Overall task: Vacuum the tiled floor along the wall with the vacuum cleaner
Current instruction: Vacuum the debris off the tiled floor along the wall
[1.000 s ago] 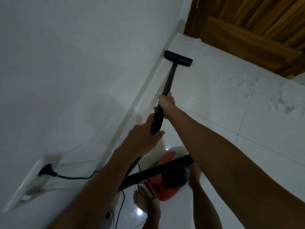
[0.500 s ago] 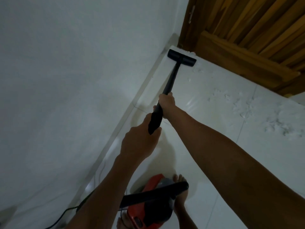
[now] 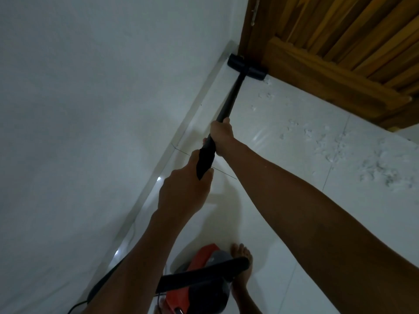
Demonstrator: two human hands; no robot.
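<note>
At the wooden door (image 3: 340,53), corner end of the run: the floor nozzle (image 3: 246,67) is sitting on the tiled floor (image 3: 283,177) where the white wall (image 3: 90,109) is meeting the door's bottom edge, its far side apparently touching the wood.

Right hand: the right hand (image 3: 223,137) is wrapping its fingers fully round the black wand (image 3: 229,99), farther toward the door than the other hand.

Left hand: the left hand (image 3: 183,189) is curling round the wand's thicker handle end, thumb lying alongside it.

Vacuum body: the red canister (image 3: 204,279) is resting well back from the door, beside a bare foot (image 3: 241,257), with its cord (image 3: 99,288) trailing along the wall.

Remaining debris: white crumbs (image 3: 374,159) are lying scattered near the door, to the right of the nozzle.

Doing it well: judging by the reach, the nozzle is needing to stay flat and close against the skirting (image 3: 199,114); slow strokes are likely lifting more than quick ones.

Risk: pushing harder is probably knocking the nozzle into the door; the cord behind may be snagging the foot.
</note>
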